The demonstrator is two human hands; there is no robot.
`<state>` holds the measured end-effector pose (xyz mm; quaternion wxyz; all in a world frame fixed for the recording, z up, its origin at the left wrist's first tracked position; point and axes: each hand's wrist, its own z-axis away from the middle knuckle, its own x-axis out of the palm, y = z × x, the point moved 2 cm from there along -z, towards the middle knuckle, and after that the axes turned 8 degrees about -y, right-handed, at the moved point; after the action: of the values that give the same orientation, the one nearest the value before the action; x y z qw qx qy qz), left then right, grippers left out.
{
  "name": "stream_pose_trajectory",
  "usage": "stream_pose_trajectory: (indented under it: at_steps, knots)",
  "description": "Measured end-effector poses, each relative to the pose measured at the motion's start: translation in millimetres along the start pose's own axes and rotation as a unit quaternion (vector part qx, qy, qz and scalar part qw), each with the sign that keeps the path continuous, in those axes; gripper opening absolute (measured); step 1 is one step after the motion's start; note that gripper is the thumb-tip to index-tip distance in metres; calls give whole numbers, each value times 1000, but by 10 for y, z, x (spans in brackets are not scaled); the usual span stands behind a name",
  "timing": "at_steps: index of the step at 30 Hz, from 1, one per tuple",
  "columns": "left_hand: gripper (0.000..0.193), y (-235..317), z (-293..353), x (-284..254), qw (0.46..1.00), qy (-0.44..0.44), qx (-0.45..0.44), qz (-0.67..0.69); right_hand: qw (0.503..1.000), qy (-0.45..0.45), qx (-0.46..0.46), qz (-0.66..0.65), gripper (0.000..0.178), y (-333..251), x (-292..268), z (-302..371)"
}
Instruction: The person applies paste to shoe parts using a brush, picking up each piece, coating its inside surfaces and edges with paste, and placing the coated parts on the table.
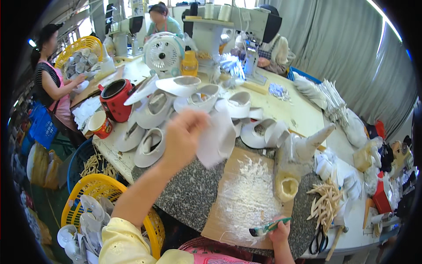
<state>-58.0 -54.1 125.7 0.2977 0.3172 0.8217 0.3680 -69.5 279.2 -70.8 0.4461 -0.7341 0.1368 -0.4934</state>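
My left hand (188, 132) is raised over the work table, its fingers closed on a white shoe upper (216, 140) that hangs to their right, slightly blurred. Low at the right, my right hand (280, 231) grips a brush (269, 227) with a green handle, its dark bristles pointing left. Beneath the brush lies a sheet of cardboard (237, 207) smeared with dried white glue. A glue-crusted plastic container (285, 165) with an open mouth stands at the cardboard's right edge. Several more white shoe uppers (149, 147) are piled just beyond my left hand.
A yellow basket (94, 182) of shiny white pieces stands at my left. Tan strips (327, 202) and scissors (318, 243) lie right of the cardboard. A red pot (118, 103), a paper cup (100, 125) and a fan (163, 53) stand beyond. Co-workers are at the far side.
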Motion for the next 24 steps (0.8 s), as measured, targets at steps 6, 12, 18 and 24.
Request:
stream_pose_trajectory:
  at_steps: [6, 12, 18, 24]
  knots:
    - [22, -83, -1104, -1113, 959, 212, 33, 185, 999, 24, -30, -27, 20, 12, -38, -14]
    - [14, -1684, -821, -1943, 912, 348, -62, 208, 999, 29, -25, -26, 22, -1, -20, -50]
    - [47, -2071, -133, -1755, 835, 309, -169, 423, 998, 51, -1, -24, 21, -7, -1, -39]
    - [59, -1732, 75, -1688, 814, 451, -156, 329, 1000, 25, -15, -3, 21, 35, -4, -56]
